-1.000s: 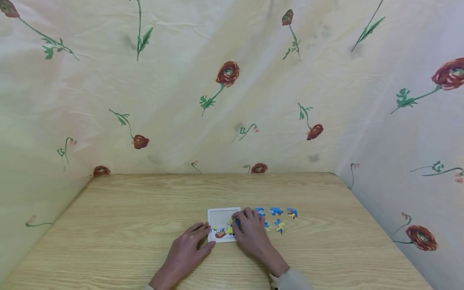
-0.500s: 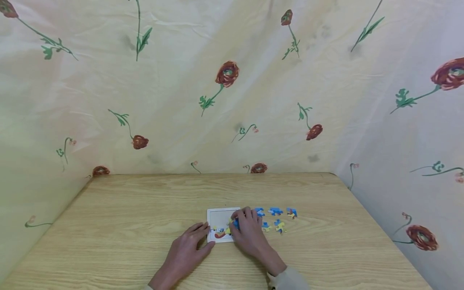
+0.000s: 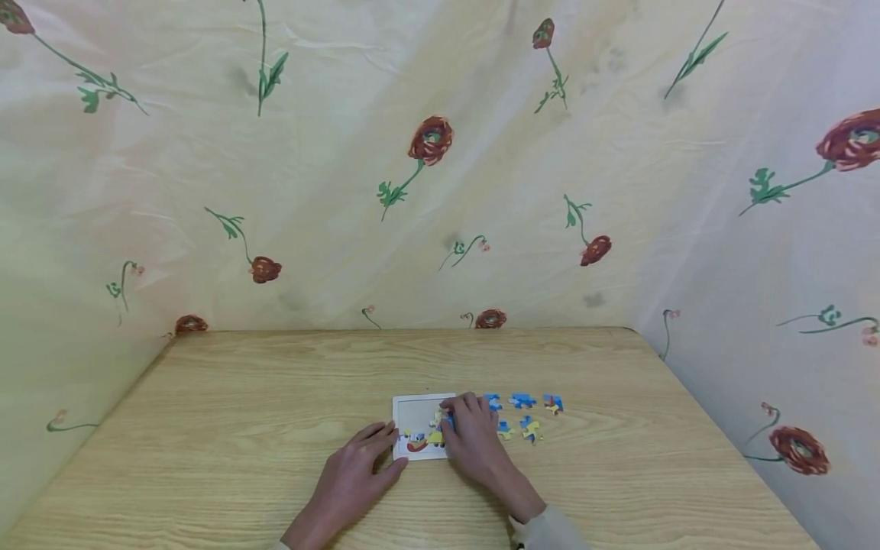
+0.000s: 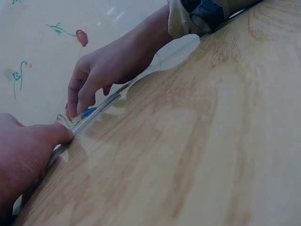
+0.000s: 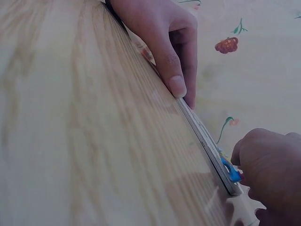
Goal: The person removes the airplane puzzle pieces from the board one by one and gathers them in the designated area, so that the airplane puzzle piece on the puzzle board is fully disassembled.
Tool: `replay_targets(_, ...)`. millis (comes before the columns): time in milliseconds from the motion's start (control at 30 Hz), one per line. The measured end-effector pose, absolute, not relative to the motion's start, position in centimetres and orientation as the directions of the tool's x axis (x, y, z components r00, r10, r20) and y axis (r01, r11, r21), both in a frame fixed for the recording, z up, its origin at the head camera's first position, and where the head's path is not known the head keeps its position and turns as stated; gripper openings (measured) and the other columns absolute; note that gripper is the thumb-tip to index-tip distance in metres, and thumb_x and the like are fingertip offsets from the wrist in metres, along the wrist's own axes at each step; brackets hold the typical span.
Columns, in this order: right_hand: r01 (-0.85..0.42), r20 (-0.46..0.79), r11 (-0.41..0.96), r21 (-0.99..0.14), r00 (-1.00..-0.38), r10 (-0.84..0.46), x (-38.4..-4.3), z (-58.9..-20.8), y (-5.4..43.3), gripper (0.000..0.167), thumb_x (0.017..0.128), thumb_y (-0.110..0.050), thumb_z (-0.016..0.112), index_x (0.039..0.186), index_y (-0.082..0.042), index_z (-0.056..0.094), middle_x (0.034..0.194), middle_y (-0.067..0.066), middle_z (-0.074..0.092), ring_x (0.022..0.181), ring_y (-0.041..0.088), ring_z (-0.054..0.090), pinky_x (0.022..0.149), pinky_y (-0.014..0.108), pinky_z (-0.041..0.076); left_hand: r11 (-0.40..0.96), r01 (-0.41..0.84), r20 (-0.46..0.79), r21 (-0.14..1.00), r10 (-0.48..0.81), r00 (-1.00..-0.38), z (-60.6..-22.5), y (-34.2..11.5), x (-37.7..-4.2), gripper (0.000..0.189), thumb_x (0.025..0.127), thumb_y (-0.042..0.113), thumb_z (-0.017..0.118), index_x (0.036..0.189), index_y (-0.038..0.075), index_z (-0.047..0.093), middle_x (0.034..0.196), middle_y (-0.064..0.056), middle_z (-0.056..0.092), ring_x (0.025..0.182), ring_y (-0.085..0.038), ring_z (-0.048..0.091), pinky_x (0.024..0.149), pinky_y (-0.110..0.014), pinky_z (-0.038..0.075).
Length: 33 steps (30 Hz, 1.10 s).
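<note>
A small white-rimmed puzzle tray [image 3: 424, 396] lies on the wooden table, with several joined pieces [image 3: 416, 444] along its near side. My left hand [image 3: 357, 466] rests at the tray's left edge, its thumb by the near corner and fingers stretched along the side. Over the tray's right part, my right hand [image 3: 476, 439] pinches a blue puzzle piece [image 5: 231, 173] between thumb and fingertips. That piece sits tilted close over the tray in the right wrist view; the right fingers hide most of it from the head. The left wrist view shows the right fingers [image 4: 84, 96] pointing down at the tray.
Several loose blue and yellow puzzle pieces [image 3: 524, 400] lie in two rows right of the tray, partly behind the right hand. A dark device [image 4: 207, 16] is strapped at the right sleeve. Flowered cloth [image 3: 330, 191] surrounds the table's back and sides.
My right hand has shifted slightly left, then back right, over the same part of the tray. More of the yellow pieces shows beside its thumb now. The left hand has stayed in place.
</note>
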State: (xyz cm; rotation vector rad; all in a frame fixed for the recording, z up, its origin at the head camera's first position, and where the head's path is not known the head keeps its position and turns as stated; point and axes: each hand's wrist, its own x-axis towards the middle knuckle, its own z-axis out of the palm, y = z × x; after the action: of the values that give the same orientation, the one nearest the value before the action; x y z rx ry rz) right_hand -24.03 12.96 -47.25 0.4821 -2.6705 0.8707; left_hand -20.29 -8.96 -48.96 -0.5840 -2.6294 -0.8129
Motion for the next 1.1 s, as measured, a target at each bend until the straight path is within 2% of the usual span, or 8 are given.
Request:
replay_targets(167,-0.440,0.401,0.756,-0.484,-0.880,-0.255,-24.0,-47.0,13.4,0.013,0.097,-0.002,0.068,0.108,-0.007,0.073,0.112,0.008,0.059,0.103,0.025,0.045,0.087,0.047,0.037,0.752,0.469,0.415,0.463,0.283,-0.865,-48.9,-8.9,-20.3,0.043,0.094,0.034,0.077,0.126,0.004,0.074,0.134,-0.009,0.068,0.126,-0.028,0.062,0.094,-0.049,0.056)
replay_targets(467,-0.465,0.369,0.737,-0.491,-0.877,-0.308,-24.1,-46.7,14.4,0.021,0.099,-0.004,0.066,0.115,-0.014,0.072,0.108,0.001,0.064,0.101,0.022,0.046,0.086,0.050,0.031,0.753,0.462,0.406,0.469,0.281,-0.870,-48.9,-8.9,-20.3,0.044,0.094,0.034,0.077,0.125,0.004,0.074,0.134,-0.010,0.068,0.126,-0.028,0.062,0.093,-0.050,0.056)
replay_targets(1100,-0.516,0.367,0.698,-0.496,-0.853,-0.371,-24.6,-47.2,15.0,0.025,0.098,0.000,0.066,0.121,-0.009,0.072,0.103,-0.003,0.058,0.097,0.018,0.043,0.085,0.043,0.035,0.751,0.460,0.398,0.474,0.282,-0.873,-48.8,-8.9,-20.2,0.045,0.096,0.035,0.075,0.127,0.004,0.073,0.135,-0.009,0.068,0.128,-0.028,0.061,0.095,-0.050,0.055)
